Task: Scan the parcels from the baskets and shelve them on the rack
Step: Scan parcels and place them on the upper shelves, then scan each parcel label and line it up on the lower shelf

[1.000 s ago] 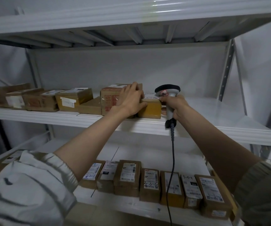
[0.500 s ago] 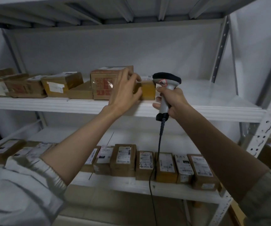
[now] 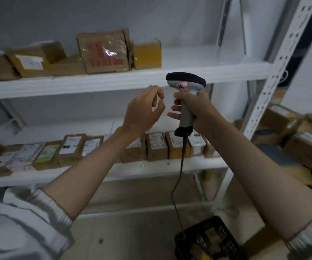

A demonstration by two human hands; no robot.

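Right hand point(image 3: 201, 111) grips the scanner point(image 3: 186, 94) — its red-edged sticker unreadable — left hand point(image 3: 142, 113) loosely curled, empty.

No legible txt on parcel labels point(image 3: 70, 145) or scanner sticker point(image 3: 181, 86).

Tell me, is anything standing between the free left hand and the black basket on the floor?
Nothing solid blocks it. The left hand is empty and the black basket lies below to the right. Only the scanner's cable hangs down toward the basket from the barcode scanner in the right hand.
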